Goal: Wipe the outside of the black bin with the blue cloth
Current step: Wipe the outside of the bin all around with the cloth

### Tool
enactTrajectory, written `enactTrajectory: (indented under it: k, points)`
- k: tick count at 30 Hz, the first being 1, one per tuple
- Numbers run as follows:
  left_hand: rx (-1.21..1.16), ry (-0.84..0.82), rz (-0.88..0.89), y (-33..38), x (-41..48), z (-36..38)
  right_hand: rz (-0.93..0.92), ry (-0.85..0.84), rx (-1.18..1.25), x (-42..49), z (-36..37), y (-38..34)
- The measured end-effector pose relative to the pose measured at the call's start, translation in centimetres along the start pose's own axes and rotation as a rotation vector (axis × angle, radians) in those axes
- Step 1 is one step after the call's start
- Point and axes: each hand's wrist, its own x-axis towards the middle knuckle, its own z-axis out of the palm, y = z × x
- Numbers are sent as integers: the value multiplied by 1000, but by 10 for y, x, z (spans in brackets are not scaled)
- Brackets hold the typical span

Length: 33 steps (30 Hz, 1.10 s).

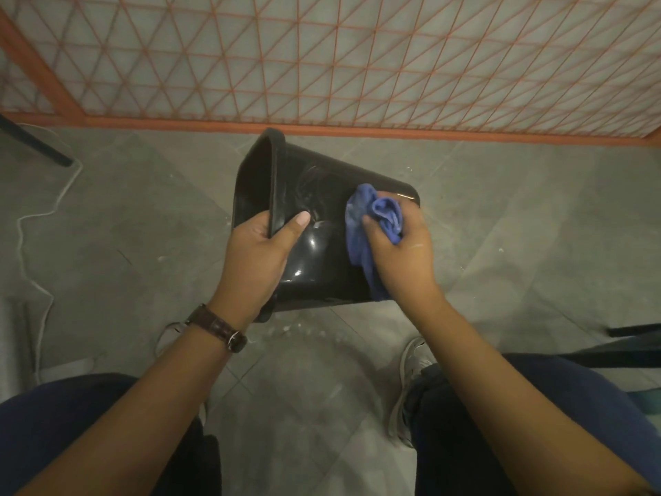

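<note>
The person sits, and the black bin [314, 195] is held in front of the knees, tipped on its side so that the open mouth looks to the left and the base to the right; whether its lower corner touches the grey tiled floor [518, 227] I cannot tell from where I stand. The left hand [261, 252], with a brown wristwatch [218, 329] on the wrist, grips the rim of the bin: the thumb lies on the outer wall and the other fingers go over the edge to the inside, so this hand is clamped on the bin and steadies it. The right hand [404, 252] is closed round the blue cloth [372, 216], which is bunched up, and presses it on the upper side wall, close to the base end; a tail of the cloth hangs down along the wall. In my judgement the wiping step is in full course. The wall between the two hands shines and shows faint pale streaks nearer the rim, so I think this side is not finished. The next move, I believe, calls for drawing the cloth along the wall toward the rim with even pressure while the left hand holds firm, and later turning the bin to bring the hidden sides up. Behind the bin stands an orange lattice screen [357, 66], and a white cord [20, 230] lies on the floor to the left
</note>
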Motion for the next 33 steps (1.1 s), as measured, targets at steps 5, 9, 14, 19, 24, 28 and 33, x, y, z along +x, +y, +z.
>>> enactTrajectory:
  k: [5,9,14,19,24,28,33]
  points:
    - [40,66,-1,2,6,-9,-229,-222,2,-20,12,-8]
    - [63,38,-26,8,8,-14,-153,-176,-40,-12,3,-7]
    - [57,-38,-38,10,3,-5,46,-15,157,-6,-1,-15]
    - [41,-40,-67,-1,0,4,-187,-220,-44,-19,12,-16]
    - [126,12,-98,-7,-5,5,-206,-344,-168,-22,10,-11]
    - [113,30,-66,-3,-5,4,-265,-324,-314,-20,-3,-11]
    - [115,-27,-35,2,-10,4,-42,-130,-366,-6,-20,6]
